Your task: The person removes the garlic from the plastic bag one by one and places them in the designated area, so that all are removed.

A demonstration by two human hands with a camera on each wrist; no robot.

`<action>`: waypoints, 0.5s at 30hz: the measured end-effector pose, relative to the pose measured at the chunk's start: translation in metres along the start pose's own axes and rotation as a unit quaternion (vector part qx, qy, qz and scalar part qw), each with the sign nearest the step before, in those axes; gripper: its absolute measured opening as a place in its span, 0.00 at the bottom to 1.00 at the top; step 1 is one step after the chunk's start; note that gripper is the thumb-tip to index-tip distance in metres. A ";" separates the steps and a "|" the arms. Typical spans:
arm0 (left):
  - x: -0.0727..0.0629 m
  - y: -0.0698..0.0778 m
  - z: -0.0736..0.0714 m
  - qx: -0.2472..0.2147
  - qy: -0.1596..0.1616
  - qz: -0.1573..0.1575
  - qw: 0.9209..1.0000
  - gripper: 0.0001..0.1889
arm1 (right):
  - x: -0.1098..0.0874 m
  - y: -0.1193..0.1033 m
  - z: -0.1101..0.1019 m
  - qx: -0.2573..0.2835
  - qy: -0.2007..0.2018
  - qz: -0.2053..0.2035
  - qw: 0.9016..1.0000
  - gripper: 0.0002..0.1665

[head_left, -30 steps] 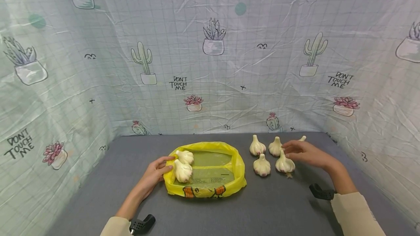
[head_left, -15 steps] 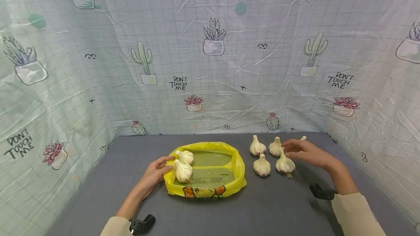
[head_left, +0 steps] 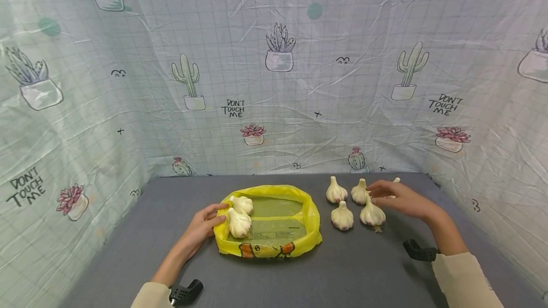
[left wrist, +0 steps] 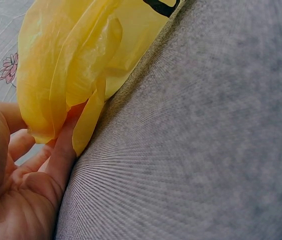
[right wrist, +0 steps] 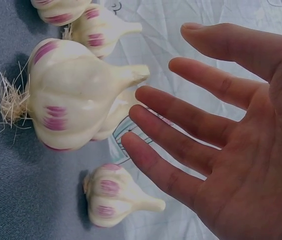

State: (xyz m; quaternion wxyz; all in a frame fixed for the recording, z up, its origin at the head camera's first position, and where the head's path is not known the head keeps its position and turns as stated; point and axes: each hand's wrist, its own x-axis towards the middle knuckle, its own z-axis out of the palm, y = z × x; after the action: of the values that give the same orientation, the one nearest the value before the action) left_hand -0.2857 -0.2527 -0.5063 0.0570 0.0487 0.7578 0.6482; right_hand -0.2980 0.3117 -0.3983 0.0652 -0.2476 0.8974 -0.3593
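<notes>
yellow bag [head_left: 314, 225], mouth open, near the middle of the worktop's [head_left: 325, 282] far edge; two garlic bulbs [head_left: 239, 223] lie inside, at its left end. the left hand [head_left: 200, 228] pinches the bag's left rim between thumb and fingers. the right hand [head_left: 400, 199], fingers extended and slightly spread, holds nothing beside five further bulbs [head_left: 341, 217] toward the far right corner. behind: a cactus-print sheet [head_left: 317, 84].

Left side: long cream fabric sleeve [head_left: 150, 295]; black, elongated, angled wrist unit [head_left: 187, 293], face dotted with small round marks. Right side: matching cream fabric sleeve [head_left: 464, 279], faint marking at outer edge, illegible; second black angled wrist unit [head_left: 420, 251].
</notes>
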 end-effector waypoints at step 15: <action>-0.001 0.002 0.001 0.000 -0.001 0.003 1.000 0.27 | 0.000 -0.022 0.005 -0.038 0.052 -0.041 0.997 0.22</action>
State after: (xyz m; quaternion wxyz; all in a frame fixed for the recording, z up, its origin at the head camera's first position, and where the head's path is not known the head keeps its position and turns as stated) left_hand -0.2844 -0.2516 -0.5048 0.0558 0.0518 0.7574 0.6486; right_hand -0.2880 0.2947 -0.3874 -0.0060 -0.2673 0.9018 -0.3395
